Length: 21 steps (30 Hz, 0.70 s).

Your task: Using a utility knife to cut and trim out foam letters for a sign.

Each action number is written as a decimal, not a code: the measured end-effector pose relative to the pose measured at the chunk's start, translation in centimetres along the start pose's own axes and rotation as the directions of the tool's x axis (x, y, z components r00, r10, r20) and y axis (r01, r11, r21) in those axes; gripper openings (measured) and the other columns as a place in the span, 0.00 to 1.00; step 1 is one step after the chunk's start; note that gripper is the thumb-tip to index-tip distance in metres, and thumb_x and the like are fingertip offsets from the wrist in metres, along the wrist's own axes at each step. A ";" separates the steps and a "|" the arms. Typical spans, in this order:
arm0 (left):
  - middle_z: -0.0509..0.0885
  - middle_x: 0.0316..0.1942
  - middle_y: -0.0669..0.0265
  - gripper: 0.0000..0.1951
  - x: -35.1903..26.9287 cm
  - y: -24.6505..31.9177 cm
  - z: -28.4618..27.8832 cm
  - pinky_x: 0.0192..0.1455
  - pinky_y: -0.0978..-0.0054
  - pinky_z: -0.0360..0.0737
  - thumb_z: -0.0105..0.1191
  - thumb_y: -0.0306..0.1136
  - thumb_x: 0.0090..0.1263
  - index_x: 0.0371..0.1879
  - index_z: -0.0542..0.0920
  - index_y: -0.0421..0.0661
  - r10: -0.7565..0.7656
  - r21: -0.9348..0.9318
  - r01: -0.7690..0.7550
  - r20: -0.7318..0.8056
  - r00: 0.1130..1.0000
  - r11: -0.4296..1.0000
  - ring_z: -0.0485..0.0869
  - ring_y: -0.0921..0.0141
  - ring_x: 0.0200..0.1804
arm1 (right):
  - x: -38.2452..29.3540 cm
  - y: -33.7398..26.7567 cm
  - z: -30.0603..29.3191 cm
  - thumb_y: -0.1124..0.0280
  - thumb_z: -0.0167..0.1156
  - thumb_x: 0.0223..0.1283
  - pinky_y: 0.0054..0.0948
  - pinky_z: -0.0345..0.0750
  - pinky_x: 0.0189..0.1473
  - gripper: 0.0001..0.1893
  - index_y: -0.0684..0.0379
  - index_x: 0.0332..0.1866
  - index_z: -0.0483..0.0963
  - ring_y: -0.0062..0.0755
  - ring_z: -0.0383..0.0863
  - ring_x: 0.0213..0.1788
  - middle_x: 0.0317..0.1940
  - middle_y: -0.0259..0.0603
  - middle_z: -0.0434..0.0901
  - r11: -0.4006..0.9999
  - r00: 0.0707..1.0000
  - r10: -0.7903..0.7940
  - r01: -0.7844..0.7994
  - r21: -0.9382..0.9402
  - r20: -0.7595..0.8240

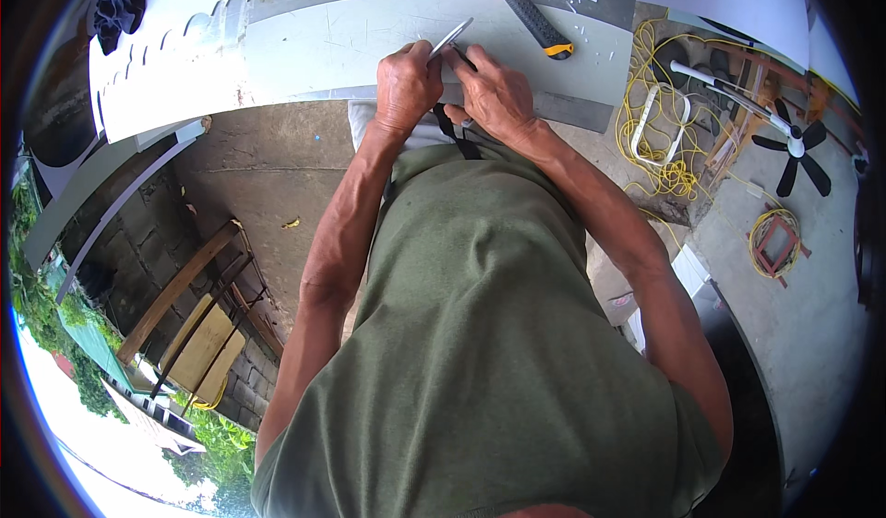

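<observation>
My left hand (408, 83) grips a thin pale piece with a rounded edge (453, 36), tilted up and seen nearly edge-on; what it is cannot be told. Close beside it is my right hand (495, 96), its fingertips pinching a slim dark object (465, 57) against or very near the pale piece. Both hands are above the front edge of a scratched grey-white board (325, 47). Right of them on this board lies a utility knife (536, 21) with a black textured handle and yellow bands. Small white scraps (602, 54) are scattered around the knife.
White sheets (187, 54) cover the table's left side, with a dark crumpled cloth (121, 6) on top. On the floor at right are a tangled yellow cord (671, 179), a standing fan (796, 141) and a coiled cable on a reddish frame (774, 241). Wooden planks (183, 290) lean at left.
</observation>
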<state>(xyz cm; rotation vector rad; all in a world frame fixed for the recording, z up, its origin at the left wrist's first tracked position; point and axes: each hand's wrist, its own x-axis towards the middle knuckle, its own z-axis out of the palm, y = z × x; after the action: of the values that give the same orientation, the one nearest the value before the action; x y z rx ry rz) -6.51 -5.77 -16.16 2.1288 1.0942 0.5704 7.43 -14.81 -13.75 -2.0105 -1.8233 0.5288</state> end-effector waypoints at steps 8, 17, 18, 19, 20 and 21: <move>0.80 0.23 0.49 0.08 0.0 -0.2 -0.1 0.30 0.57 0.77 0.60 0.26 0.63 0.24 0.75 0.39 0.009 -0.017 -0.009 0.015 1.000 1.000 0.82 0.47 0.27 | -0.4 0.9 1.1 0.75 0.61 0.55 0.40 0.85 0.38 0.25 0.55 0.61 0.78 0.40 0.84 0.44 0.42 0.38 0.75 0.997 0.997 -0.068 0.069 0.018 -0.033; 0.79 0.19 0.49 0.10 0.1 0.3 -0.1 0.28 0.59 0.76 0.61 0.27 0.63 0.23 0.76 0.39 -0.015 -0.051 0.013 -0.026 1.000 0.999 0.82 0.48 0.25 | -0.2 0.8 1.0 0.75 0.62 0.55 0.36 0.85 0.37 0.24 0.55 0.61 0.78 0.37 0.84 0.43 0.42 0.37 0.75 0.997 0.996 -0.076 0.075 -0.025 -0.046; 0.79 0.19 0.49 0.10 0.1 0.3 -0.2 0.28 0.59 0.76 0.61 0.27 0.63 0.23 0.76 0.39 -0.016 -0.052 0.014 -0.022 1.000 0.999 0.82 0.48 0.25 | 0.2 0.6 0.8 0.75 0.62 0.55 0.36 0.85 0.37 0.24 0.55 0.61 0.78 0.37 0.84 0.43 0.42 0.37 0.75 0.997 0.996 -0.074 0.073 -0.023 -0.044; 0.79 0.19 0.49 0.10 0.1 0.4 -0.2 0.28 0.59 0.76 0.61 0.27 0.63 0.23 0.75 0.39 -0.028 -0.065 0.027 -0.022 0.999 0.998 0.82 0.48 0.25 | 1.0 0.6 0.7 0.75 0.62 0.55 0.36 0.85 0.37 0.24 0.55 0.61 0.79 0.37 0.84 0.43 0.42 0.38 0.76 0.997 0.997 -0.078 0.077 -0.024 -0.022; 0.79 0.19 0.49 0.11 0.1 0.4 -0.2 0.28 0.59 0.76 0.61 0.27 0.64 0.22 0.75 0.39 -0.041 -0.079 0.039 -0.021 0.999 0.996 0.82 0.48 0.25 | 1.4 0.4 0.4 0.75 0.62 0.55 0.36 0.85 0.37 0.24 0.55 0.61 0.79 0.37 0.84 0.43 0.42 0.38 0.76 0.996 0.997 -0.081 0.081 -0.024 0.000; 0.79 0.19 0.49 0.11 0.2 0.3 -0.2 0.28 0.59 0.76 0.61 0.27 0.64 0.22 0.75 0.39 -0.039 -0.078 0.037 -0.022 0.999 0.996 0.82 0.48 0.25 | 1.0 0.6 0.7 0.75 0.62 0.55 0.36 0.85 0.37 0.24 0.55 0.61 0.79 0.37 0.84 0.43 0.42 0.38 0.76 0.996 0.997 -0.082 0.082 -0.025 -0.002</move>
<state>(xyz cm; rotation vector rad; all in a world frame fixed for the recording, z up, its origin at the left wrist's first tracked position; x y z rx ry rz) -6.36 -5.72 -15.77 2.0348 1.1053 0.6123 7.68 -13.88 -14.63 -1.9417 -1.9107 0.4808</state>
